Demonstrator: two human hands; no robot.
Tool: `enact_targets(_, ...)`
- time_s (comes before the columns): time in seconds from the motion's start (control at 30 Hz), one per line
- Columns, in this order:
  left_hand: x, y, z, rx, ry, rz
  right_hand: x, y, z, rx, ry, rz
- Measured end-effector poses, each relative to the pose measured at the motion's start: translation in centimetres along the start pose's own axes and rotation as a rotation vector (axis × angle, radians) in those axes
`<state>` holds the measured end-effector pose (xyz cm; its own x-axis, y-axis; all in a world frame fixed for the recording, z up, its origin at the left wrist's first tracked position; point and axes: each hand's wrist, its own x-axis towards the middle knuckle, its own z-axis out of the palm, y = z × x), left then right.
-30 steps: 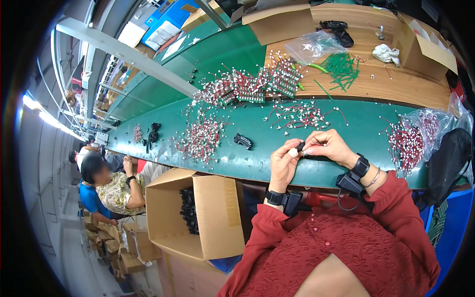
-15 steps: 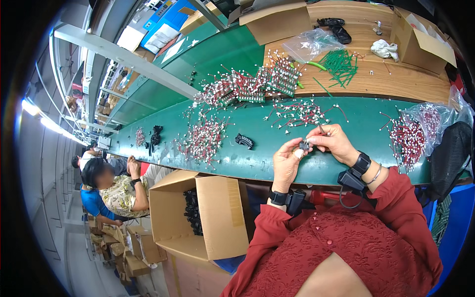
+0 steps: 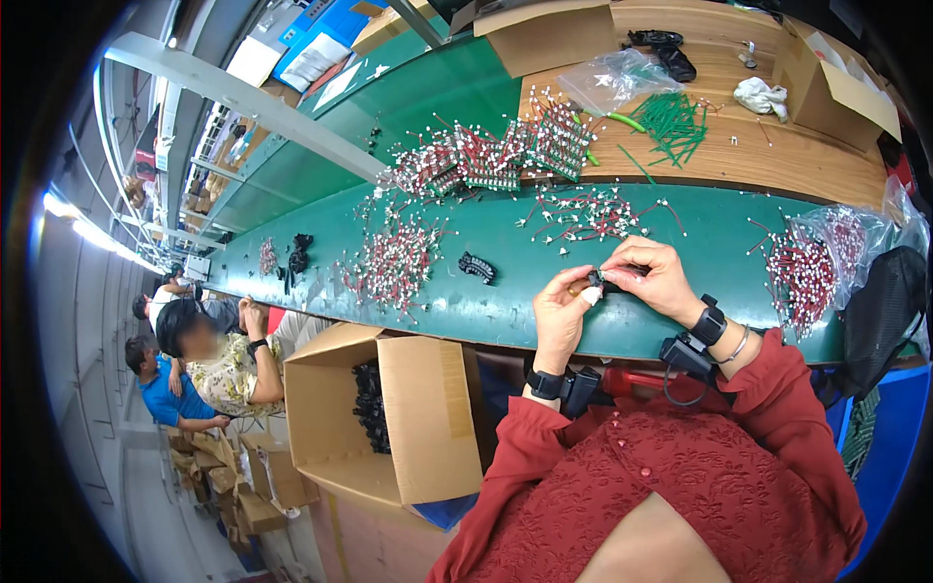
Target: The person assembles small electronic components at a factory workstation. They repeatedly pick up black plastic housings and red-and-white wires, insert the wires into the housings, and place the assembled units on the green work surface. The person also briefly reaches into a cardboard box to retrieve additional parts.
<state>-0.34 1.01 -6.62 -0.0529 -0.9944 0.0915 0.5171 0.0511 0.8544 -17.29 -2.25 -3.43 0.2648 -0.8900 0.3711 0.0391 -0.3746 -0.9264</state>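
Head view showed the left hand point(image 3: 560, 316) pinching a black part point(image 3: 596, 279), which might slip if the right hand point(image 3: 657, 279), at three o'clock, its grip unclear, pressed unevenly.

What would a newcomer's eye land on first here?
Probably the tangled red wires with white connectors heaped left of centre on the smooth green bench. Then the left hand and right hand, close together toward the bench's near side, the left pinching a small black part.
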Motion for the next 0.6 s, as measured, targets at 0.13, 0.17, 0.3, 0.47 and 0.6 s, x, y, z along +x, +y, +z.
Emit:
enact_targets(0.13,0.02,-0.01,0.01,0.028,0.003,-0.005,0.05,-0.1,-0.06,-0.065,-0.016,-0.074)
enact_targets(0.17,0.01,-0.02,0.03,0.021,0.001,0.006,0.05,-0.18,-0.1,-0.074,-0.02,-0.078)
enact_targets(0.3,-0.14,0.08,-0.06,0.071,-0.002,0.042,-0.02,-0.44,-0.27,-0.149,-0.074,-0.166)
enact_targets(0.47,0.0,0.39,-0.1,0.132,-0.056,0.088,-0.02,-0.25,-0.3,-0.126,-0.104,-0.158)
enact_targets(0.6,0.05,0.67,0.29,-0.061,-0.015,-0.087,-0.12,-0.3,-0.22,-0.173,-0.054,-0.236)
